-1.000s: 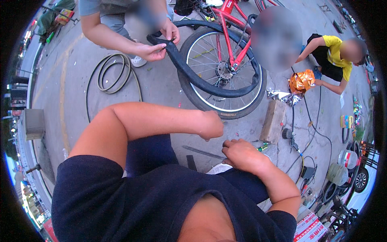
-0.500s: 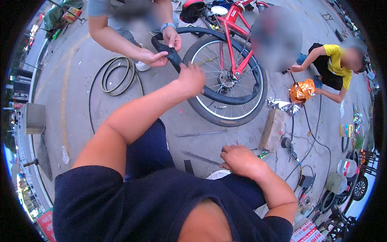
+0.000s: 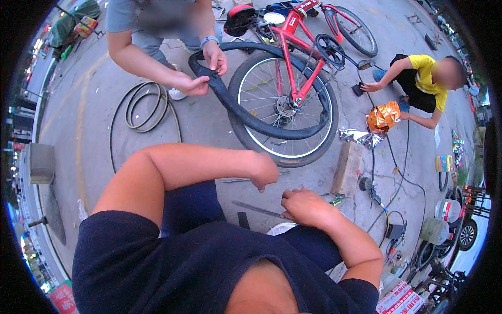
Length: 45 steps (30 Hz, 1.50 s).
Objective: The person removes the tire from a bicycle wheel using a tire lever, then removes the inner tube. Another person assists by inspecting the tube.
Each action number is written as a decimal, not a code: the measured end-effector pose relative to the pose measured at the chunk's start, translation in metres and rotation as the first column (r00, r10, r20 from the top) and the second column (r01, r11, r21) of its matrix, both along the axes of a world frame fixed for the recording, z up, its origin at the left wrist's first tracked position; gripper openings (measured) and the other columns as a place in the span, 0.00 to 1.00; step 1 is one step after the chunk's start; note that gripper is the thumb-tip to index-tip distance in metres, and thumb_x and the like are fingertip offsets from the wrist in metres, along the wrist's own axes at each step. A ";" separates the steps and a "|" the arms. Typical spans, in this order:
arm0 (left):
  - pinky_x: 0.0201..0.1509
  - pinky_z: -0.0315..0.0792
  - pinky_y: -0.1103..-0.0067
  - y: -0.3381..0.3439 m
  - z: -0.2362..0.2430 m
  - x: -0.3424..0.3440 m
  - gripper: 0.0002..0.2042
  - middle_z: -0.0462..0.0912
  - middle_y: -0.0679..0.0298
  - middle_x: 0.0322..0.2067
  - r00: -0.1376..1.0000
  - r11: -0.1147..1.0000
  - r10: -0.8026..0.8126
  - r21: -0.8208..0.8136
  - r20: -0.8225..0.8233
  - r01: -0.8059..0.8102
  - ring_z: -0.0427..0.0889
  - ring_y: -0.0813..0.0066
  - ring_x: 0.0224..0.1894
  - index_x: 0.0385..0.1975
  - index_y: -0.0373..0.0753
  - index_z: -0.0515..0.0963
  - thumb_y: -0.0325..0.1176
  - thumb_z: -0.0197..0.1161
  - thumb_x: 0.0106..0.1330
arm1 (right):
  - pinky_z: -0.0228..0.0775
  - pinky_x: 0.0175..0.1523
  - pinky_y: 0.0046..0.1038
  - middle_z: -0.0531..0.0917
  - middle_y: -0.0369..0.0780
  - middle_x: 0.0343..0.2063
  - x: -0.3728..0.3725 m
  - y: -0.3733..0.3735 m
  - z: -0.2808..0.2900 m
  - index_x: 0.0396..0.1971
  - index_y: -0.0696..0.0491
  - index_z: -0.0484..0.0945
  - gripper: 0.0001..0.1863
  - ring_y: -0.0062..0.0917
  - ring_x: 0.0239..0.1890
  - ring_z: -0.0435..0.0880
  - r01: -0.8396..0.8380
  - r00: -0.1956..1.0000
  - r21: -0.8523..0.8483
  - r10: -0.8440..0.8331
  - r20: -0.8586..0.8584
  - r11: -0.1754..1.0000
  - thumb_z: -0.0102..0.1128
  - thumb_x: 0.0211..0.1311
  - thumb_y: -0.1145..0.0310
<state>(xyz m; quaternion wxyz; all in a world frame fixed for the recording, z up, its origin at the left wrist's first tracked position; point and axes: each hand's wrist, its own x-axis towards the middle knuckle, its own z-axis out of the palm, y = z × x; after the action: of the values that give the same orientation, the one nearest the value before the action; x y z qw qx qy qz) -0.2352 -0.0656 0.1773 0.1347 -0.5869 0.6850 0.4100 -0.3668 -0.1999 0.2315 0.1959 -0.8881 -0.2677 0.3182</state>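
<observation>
My left hand [image 3: 265,170] hangs in the air below the bicycle's rear wheel [image 3: 325,141], apart from it. Its fingers point down and are partly hidden and blurred. My right hand [image 3: 308,208] is curled near my knee, its palm hidden. Close to that thumb ends a flat metal bar [image 3: 256,209] on the ground; a second bar is mostly covered by my left hand. A black inner tube [image 3: 246,118] loops across the wheel of the red bicycle [image 3: 289,39]. Another person's hands [image 3: 196,85] pinch the tube at the upper left.
A coiled hose [image 3: 128,112] lies left on the pavement. To the right are a long block [image 3: 346,170], an air-hose tool [image 3: 374,196], cables and a screwdriver [image 3: 337,201]. A person in yellow [image 3: 431,78] crouches by an orange foil bundle [image 3: 384,116].
My left hand has come off the inner tube and moved down toward me. My right hand stays near my knee. The other person keeps hold of the tube.
</observation>
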 end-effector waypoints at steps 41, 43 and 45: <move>0.42 0.72 0.63 0.007 0.000 0.008 0.23 0.77 0.57 0.37 0.998 0.990 0.027 -0.142 0.054 -0.019 0.77 0.54 0.43 0.44 0.40 0.72 0.46 0.63 0.52 | 0.70 0.41 0.38 0.79 0.45 0.33 -0.013 0.010 0.006 0.27 0.58 0.81 0.14 0.38 0.38 0.79 -0.054 0.996 -0.053 0.057 0.066 0.997 0.63 0.47 0.61; 0.42 0.72 0.63 0.006 -0.002 0.008 0.23 0.77 0.57 0.38 0.998 0.990 0.034 -0.135 0.043 -0.027 0.77 0.54 0.43 0.45 0.40 0.72 0.46 0.63 0.52 | 0.69 0.41 0.38 0.79 0.45 0.32 -0.013 0.010 0.008 0.27 0.58 0.81 0.14 0.38 0.38 0.79 -0.057 0.996 -0.055 0.061 0.071 0.997 0.63 0.47 0.61; 0.43 0.72 0.63 0.004 0.002 0.010 0.22 0.77 0.56 0.37 0.998 0.989 0.057 -0.140 0.038 -0.052 0.78 0.54 0.41 0.44 0.40 0.72 0.46 0.63 0.53 | 0.69 0.42 0.37 0.79 0.45 0.32 -0.012 0.009 0.008 0.27 0.57 0.81 0.14 0.38 0.38 0.79 -0.061 0.995 -0.066 0.066 0.075 0.996 0.63 0.46 0.61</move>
<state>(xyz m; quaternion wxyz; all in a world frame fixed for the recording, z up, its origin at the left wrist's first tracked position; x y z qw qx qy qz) -0.2250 -0.0611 0.1797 0.0965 -0.6217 0.6926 0.3527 -0.3789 -0.1908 0.2398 0.1470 -0.8966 -0.2929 0.2979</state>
